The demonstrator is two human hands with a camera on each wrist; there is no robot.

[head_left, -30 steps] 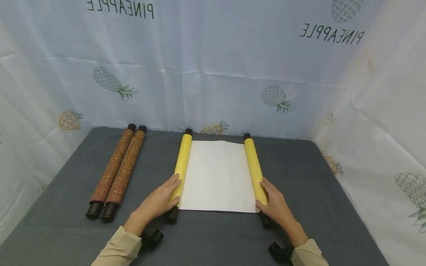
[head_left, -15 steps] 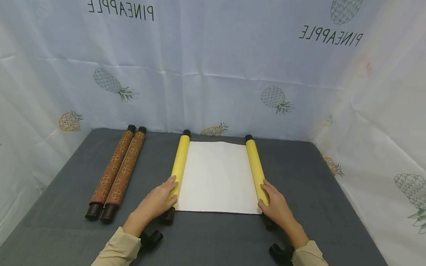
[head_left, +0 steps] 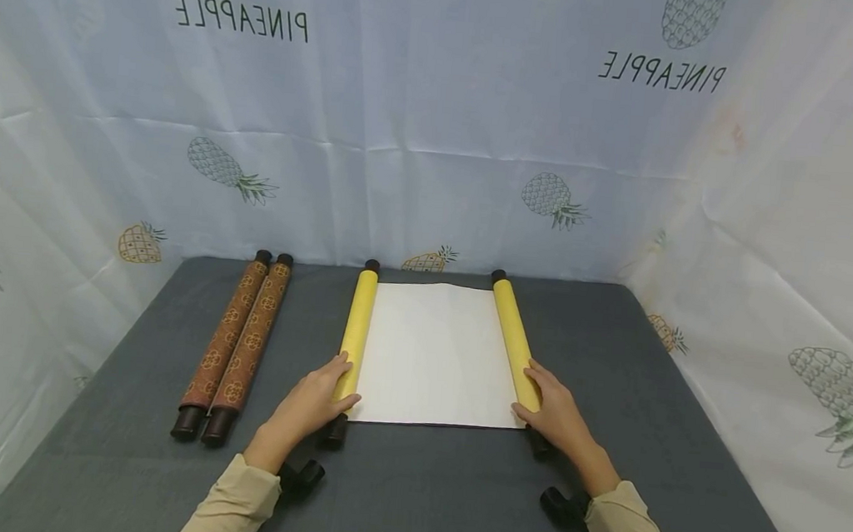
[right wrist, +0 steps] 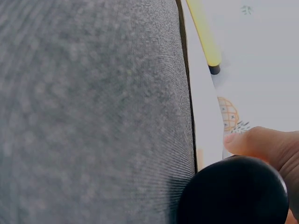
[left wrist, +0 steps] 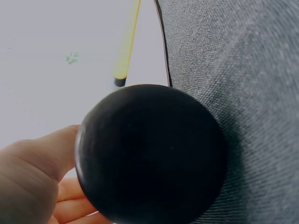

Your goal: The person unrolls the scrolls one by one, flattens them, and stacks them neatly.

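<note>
A scroll (head_left: pixel 434 354) lies partly unrolled, its blank white sheet spread between a yellow left roll (head_left: pixel 361 311) and a yellow right roll (head_left: pixel 510 323). My left hand (head_left: pixel 306 404) holds the near end of the left roll, thumb on the paper side and fingers along the outer side. Around the near end of the right roll, my right hand (head_left: pixel 558 414) has its thumb inward and fingers over the top. Close up in the left wrist view, a round dark end knob (left wrist: pixel 152 154) hides part of that hand. Another dark knob (right wrist: pixel 236 193) fills the right wrist view's lower edge.
Two brown patterned scrolls (head_left: pixel 254 336) with dark ends lie rolled up side by side on the left of the grey-covered table (head_left: pixel 422 508). A white pineapple-print curtain (head_left: pixel 440 92) encloses the back and sides.
The left roll has shifted left and the right roll slightly right, so a wider strip of white paper shows. My hands have moved with them, and my left thumb now reaches out over the sheet.
</note>
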